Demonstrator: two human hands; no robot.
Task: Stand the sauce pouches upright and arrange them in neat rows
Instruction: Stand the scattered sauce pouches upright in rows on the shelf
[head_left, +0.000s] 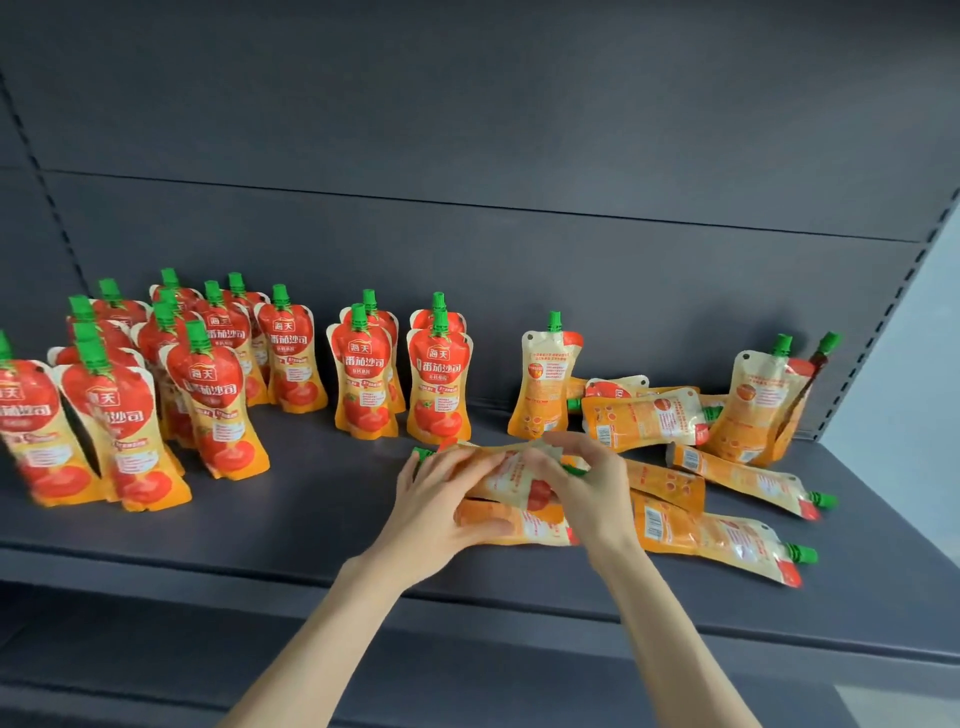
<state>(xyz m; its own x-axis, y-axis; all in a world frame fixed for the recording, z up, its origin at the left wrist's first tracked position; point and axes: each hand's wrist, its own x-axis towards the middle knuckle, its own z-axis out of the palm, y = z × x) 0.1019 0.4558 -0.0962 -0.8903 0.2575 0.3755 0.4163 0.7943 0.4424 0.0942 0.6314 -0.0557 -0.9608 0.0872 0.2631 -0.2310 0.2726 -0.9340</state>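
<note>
A: So, where are the hands?

B: Both are on one pouch (511, 475), which lies crosswise near the front edge of the shelf (311, 512), right of the middle. Its green cap points toward the left end.

A: And the grip?

B: The left hand (441, 501) has its fingers curled over the cap half, with the thumb lower down. The right hand (584, 486) pinches the other half from above, fingers bent round its upper edge.

A: Anything under it?

B: A lower pouch (524, 527) lies flat on the shelf, touching the one being held. The left thumb rests against it.

A: The rest?

B: Standing pouches (208, 395) fill the left end in rough rows, red fronts forward and caps up. The middle pouches (363, 382) stand upright in two short files toward the back edge, just left of the hands. A reversed pouch (545, 387) stands beside them with its printed back facing out.

A: And the right end?

B: Flat pouches (717, 540) lie heaped and overlapping there, caps mostly pointing right. Behind them, leaning pouches (753, 405) stand tilted at the back right corner.
</note>
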